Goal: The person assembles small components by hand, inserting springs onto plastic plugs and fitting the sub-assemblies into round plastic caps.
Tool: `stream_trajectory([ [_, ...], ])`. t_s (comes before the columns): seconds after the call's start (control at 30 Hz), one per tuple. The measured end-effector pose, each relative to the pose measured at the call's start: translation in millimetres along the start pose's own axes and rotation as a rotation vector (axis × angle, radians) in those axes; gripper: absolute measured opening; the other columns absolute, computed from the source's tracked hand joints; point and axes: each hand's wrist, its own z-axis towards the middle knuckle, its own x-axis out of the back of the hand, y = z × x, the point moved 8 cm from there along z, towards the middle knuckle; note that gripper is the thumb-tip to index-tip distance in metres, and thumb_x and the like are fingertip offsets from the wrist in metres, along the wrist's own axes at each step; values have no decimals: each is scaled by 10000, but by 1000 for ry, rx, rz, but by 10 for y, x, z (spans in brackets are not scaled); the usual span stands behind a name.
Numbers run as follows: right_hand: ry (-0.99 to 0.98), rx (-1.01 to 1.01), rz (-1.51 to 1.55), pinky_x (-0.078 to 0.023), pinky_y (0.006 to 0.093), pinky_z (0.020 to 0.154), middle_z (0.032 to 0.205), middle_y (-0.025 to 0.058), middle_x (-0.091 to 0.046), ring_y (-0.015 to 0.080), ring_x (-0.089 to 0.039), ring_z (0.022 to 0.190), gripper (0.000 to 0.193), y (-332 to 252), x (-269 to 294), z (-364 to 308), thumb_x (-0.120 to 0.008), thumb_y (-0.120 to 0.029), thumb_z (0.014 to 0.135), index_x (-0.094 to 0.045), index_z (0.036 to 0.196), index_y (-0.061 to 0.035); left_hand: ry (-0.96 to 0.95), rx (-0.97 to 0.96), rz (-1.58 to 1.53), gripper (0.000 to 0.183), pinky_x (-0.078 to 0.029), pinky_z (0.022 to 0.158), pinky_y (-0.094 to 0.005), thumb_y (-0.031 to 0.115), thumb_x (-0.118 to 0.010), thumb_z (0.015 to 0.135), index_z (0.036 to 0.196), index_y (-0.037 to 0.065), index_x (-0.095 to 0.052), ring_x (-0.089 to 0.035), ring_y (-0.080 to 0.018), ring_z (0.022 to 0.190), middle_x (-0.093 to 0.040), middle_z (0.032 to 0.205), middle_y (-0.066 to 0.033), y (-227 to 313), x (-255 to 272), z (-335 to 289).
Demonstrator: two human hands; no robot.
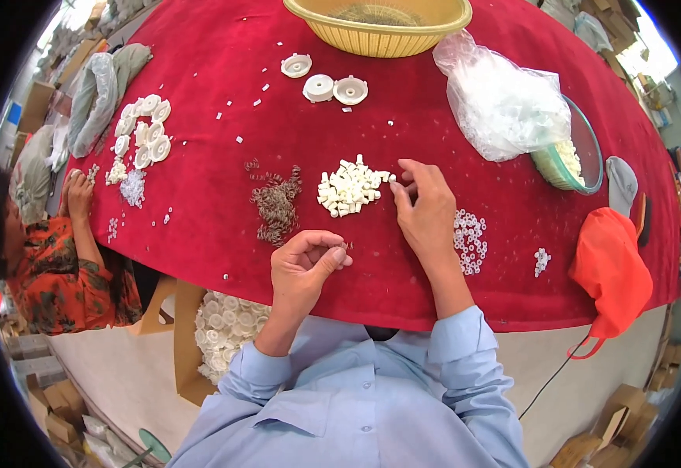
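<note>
My left hand [306,264] is closed in a pinch above the red cloth, with a small coil spring [349,246] showing at its fingertips. To its upper left lies a tangled heap of brown metal springs [278,204]. My right hand [425,204] reaches the right edge of a pile of small cream plastic pieces [348,187]. Its thumb and forefinger close round one cream plastic piece [392,178]. Beside my right wrist are scattered small clear rings [469,243].
White round plastic parts [351,90] sit beyond the pile, below a yellow basket [379,35]. A clear bag [504,101] rests against a green bowl [551,168] at right, near a red cloth bag [612,265]. Another person [67,265] works at left. A box of white parts [227,327] stands below the table edge.
</note>
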Motion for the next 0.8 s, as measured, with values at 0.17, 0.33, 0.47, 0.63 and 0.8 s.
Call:
stream_trajectory([
  [0.17, -9, 132, -130, -523, 426, 782, 952, 104, -690, 312, -684, 825, 148, 0, -99, -44, -761, -57, 853, -725, 996, -45, 7, -25, 1, 140, -616, 774, -281, -6, -722, 965, 1097, -35, -683, -732, -166, 859, -731, 993, -107, 5, 11, 9],
  [0.33, -24, 85, 162, -563, 341, 688, 962, 100, -721, 240, -722, 793, 117, -144, 61, -185, -753, 7, 850, -708, 955, -21, 10, -14, -8, 143, -616, 780, -278, -19, -720, 961, 1097, -36, -680, -731, -165, 861, -729, 1000, -106, -11, 14, 12],
  [0.47, -247, -110, 527, -574, 278, 694, 930, 103, -736, 162, -722, 804, 112, -151, -68, -504, -759, 50, 849, -717, 946, 12, 5, -19, -26, 155, -622, 800, -283, -36, -723, 950, 1099, -44, -680, -731, -168, 868, -728, 1006, -110, -22, 14, 6],
  [0.63, -282, -47, 574, -565, 249, 752, 1030, 87, -712, 131, -691, 909, 179, -246, -116, -675, -727, 105, 861, -751, 1009, 8, -10, -20, 27, 157, -626, 811, -287, -69, -726, 933, 1084, -58, -688, -737, -171, 883, -730, 994, -108, 4, -41, 0],
  [0.8, -272, -73, 576, -567, 255, 748, 1007, 87, -720, 137, -700, 880, 235, -243, -137, -738, -727, 107, 857, -740, 1068, 3, -23, -30, 45, 144, -625, 808, -285, -76, -728, 928, 1069, -63, -701, -741, -170, 888, -734, 985, -111, -8, -60, -21],
])
